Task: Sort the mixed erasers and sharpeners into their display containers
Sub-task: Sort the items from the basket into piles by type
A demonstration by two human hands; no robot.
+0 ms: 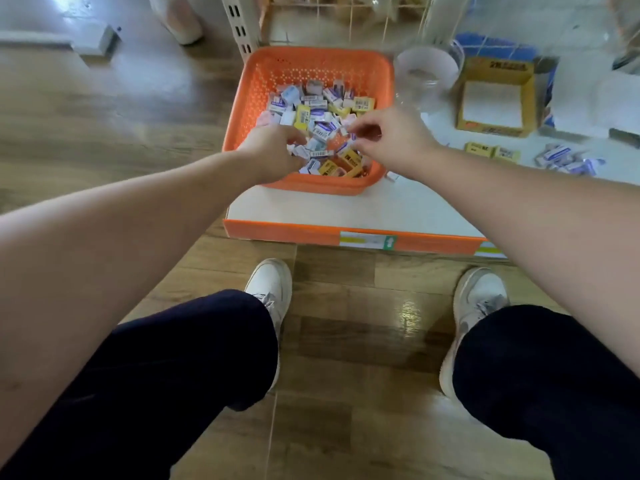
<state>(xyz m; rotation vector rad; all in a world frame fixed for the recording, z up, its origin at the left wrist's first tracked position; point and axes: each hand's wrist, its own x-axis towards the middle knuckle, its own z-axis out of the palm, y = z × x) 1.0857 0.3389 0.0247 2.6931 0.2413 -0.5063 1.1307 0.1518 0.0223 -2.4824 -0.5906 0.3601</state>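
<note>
Spotter: Your right grip (388, 136) pinches a small pale piece (345, 130) at its fingertips, over the middle of the orange basket (311, 186) (eraser or sharpener, too blurred to tell; its long axis too).
Checker: And your left grip (273, 154)?
Spotter: Curled down into the mixed pile (322, 112) at the basket's near left; whether it holds anything, I cannot tell.
Checker: Which way must your piece travel?
Spotter: Rightward. The clear tub (427, 64) stands just beside the basket's far right corner, the yellow carton (491, 129) beyond it, and a yellow heap (491, 154) and a blue-white heap (568, 161) lie on the shelf (346, 206) nearer you. Your right grip is the nearer one, so I judge the carry is its job.
</note>
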